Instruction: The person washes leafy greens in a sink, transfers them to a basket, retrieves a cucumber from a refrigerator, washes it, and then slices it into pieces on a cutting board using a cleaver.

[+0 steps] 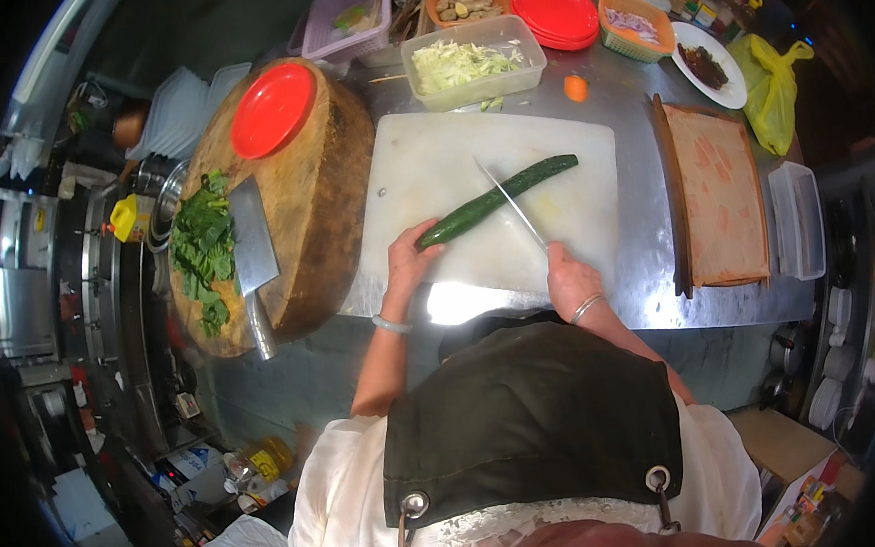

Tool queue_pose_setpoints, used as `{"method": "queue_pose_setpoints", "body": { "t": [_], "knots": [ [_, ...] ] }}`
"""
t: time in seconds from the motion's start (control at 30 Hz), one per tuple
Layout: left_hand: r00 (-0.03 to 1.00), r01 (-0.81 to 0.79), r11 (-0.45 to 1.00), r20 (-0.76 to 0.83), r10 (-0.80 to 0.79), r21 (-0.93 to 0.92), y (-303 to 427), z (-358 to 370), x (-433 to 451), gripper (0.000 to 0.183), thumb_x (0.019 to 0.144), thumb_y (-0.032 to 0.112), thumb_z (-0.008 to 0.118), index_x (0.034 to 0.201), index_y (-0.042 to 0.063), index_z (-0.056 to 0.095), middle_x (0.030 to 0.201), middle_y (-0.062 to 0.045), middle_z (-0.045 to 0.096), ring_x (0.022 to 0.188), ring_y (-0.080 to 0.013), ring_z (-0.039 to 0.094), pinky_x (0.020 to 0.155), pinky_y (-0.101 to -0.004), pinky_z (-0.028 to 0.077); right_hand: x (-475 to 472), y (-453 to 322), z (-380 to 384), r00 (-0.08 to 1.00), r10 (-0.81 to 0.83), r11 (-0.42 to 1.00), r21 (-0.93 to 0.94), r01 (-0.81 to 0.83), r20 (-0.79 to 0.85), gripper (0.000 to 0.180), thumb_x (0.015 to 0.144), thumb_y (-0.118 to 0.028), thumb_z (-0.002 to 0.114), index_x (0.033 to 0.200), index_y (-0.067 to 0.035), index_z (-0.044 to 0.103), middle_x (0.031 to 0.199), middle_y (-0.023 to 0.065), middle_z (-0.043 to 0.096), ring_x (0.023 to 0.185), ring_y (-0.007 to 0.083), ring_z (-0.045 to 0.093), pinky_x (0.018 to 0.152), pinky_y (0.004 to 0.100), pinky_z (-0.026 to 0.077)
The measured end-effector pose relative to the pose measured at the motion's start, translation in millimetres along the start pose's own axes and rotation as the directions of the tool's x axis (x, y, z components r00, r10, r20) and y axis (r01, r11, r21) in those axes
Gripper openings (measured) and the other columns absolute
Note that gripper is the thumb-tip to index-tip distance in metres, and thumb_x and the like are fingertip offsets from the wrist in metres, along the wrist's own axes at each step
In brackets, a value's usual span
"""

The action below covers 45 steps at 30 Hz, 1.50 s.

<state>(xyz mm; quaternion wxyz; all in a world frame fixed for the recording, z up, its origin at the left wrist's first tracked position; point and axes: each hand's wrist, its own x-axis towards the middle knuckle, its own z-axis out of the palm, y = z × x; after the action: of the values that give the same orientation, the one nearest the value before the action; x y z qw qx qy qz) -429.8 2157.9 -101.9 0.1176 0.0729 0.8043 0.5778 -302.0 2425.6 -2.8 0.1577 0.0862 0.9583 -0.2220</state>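
Observation:
A long green cucumber (471,215) lies slantwise on a white plastic cutting board (430,153). My left hand (411,252) grips its lower left end, fingers on top and thumb at the near side. In my right hand (571,279) is a knife (514,205), seen nearly edge-on as a thin bright line. Its blade crosses over the middle of the cucumber; whether it touches the skin I cannot tell. The cucumber looks whole along its visible length. Pale yellowish-green marks show on the board to the right of the knife.
Left stands a thick round wooden chopping block (336,204) bearing a cleaver (253,232), leafy greens (206,242) and a red plate (273,110). Behind the board are a tub of shredded cabbage (462,65) and a carrot piece (576,88). A wooden-framed tray (722,196) sits right.

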Motion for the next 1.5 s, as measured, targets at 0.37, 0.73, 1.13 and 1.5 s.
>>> {"method": "queue_pose_setpoints", "body": {
  "t": [0.37,0.73,1.13,1.5],
  "knots": [
    [0.983,-0.174,0.879,0.032,0.178,0.445,15.0,3.9,0.7,0.047,0.068,0.0,0.075,0.114,0.004,0.064,0.105,-0.012,0.064,0.097,-0.0253,0.06,0.088,-0.0351,0.049,12.0,2.0,11.6,0.999,-0.004,0.999,-0.033,0.006,0.052,0.017,0.086,-0.004,0.044,0.103,-0.002,0.04,0.1,0.0225,0.063,0.086,0.0418,0.064,0.075,0.0519,0.05],
    [0.885,-0.458,0.753,0.324,0.335,0.473,45.5,29.9,-20.9,0.051,0.062,0.001,0.072,0.112,0.007,0.06,0.105,-0.014,0.061,0.099,-0.0353,0.054,0.09,-0.0417,0.044,-15.8,48.6,-10.1,0.972,0.048,0.961,0.278,0.019,-0.232,0.028,0.083,-0.006,0.05,0.109,0.002,0.044,0.077,0.0271,0.062,0.072,0.0476,0.06,0.067,0.0559,0.046],
    [0.813,-0.521,0.626,0.114,0.571,0.58,82.6,154.8,51.8,0.058,0.056,0.014,0.081,0.11,0.007,0.058,0.108,-0.014,0.049,0.104,-0.0329,0.047,0.086,-0.0446,0.037,-44.5,90.7,-29.3,0.875,0.167,0.841,0.529,0.114,-0.454,0.03,0.082,-0.005,0.054,0.108,0.005,0.043,0.066,0.0253,0.057,0.066,0.0456,0.058,0.059,0.0519,0.043],
    [0.849,-0.525,0.761,0.301,0.435,0.382,65.2,115.5,87.7,0.075,0.054,0.017,0.082,0.125,0.012,0.055,0.122,-0.015,0.05,0.113,-0.0355,0.045,0.101,-0.0418,0.038,-38.5,113.9,-16.4,0.893,0.275,0.771,0.637,0.016,-0.355,0.028,0.081,-0.006,0.053,0.106,0.004,0.044,0.066,0.0246,0.057,0.065,0.0433,0.06,0.055,0.0484,0.044]
  ]
}}
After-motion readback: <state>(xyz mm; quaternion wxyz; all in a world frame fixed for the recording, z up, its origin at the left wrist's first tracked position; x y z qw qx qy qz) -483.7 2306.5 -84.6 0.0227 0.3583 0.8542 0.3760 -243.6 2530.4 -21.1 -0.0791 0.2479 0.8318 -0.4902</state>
